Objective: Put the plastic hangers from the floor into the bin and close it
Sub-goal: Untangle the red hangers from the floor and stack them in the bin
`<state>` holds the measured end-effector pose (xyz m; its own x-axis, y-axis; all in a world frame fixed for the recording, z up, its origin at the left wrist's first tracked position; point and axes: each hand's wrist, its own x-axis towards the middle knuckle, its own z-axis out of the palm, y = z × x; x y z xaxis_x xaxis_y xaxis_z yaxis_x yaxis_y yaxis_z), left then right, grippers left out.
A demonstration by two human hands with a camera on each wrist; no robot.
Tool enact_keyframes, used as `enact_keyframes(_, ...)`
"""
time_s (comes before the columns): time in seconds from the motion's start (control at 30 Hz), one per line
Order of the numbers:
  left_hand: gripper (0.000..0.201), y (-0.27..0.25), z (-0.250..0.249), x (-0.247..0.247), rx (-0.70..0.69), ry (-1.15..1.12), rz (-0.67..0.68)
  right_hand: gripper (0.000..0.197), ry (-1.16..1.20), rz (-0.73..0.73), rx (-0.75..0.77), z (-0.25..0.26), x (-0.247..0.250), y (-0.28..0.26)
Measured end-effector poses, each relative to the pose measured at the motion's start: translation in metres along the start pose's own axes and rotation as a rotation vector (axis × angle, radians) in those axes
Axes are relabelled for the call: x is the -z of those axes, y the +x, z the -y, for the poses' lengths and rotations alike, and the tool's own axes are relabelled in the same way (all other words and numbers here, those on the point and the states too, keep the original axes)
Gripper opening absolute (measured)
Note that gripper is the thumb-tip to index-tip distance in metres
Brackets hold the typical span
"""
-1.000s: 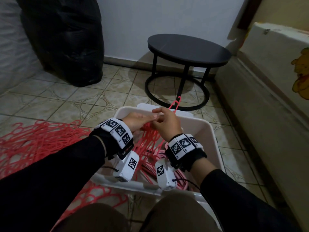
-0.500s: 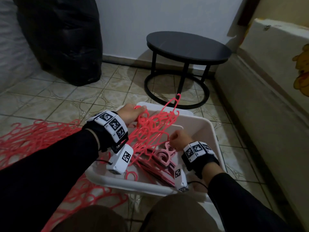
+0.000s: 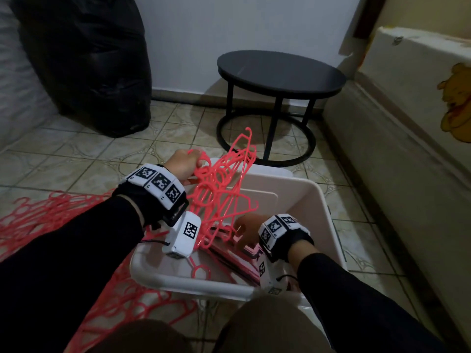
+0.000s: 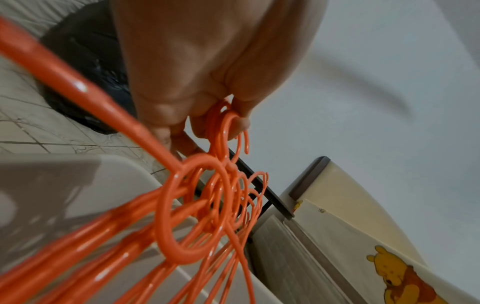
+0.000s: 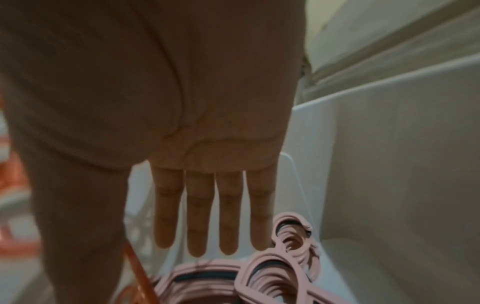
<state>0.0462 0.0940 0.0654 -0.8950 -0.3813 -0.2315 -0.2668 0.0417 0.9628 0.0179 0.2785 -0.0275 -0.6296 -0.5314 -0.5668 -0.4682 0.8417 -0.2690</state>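
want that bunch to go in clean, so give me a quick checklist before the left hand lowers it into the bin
1. Grip on the bunch: left hand has its fingers curled round the hooks of the red hangers. Ok.
2. Bunch over the opening: it hangs above the white bin, lower ends already inside. Ok.
3. Right hand out of the way: flat and open, inside the bin over the pink hangers, near the bunch's lower ends. Not ok.
4. Tangle: hooks and arms of the bunch point different ways. Not ok.
5. Floor pile: red hangers remain. Not ok.
6. Lid: none clearly visible. Cannot tell.
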Motion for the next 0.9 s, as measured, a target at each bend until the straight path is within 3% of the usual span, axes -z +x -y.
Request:
enact_keyframes(0.27,0.031,0.007,-0.014,0.015,0.006,-0.115,-0.065,0.037,0.007,0.163,0.026,-0.002,0.003,-0.002)
enact_keyframes(0.47,0.024,0.012,-0.022,0.026,0.023,-0.179,-0.035,0.05,0.162,0.013,0.032,0.008,-0.005,0.006)
enact_keyframes(0.63,0.023,0.014,-0.024,0.026,0.028,-0.224,-0.01,0.017,0.38,0.076,0.066,0.02,-0.007,0.005)
enact_keyframes(0.77,0.023,0.013,-0.024,0.023,0.019,-0.187,-0.019,0.009,0.481,-0.017,0.047,0.02,-0.01,0.009)
enact_keyframes(0.9,0.029,0.007,-0.024,0.01,-0.095,-0.075,-0.011,0.004,0.444,-0.14,0.051,0.02,-0.005,0.008)
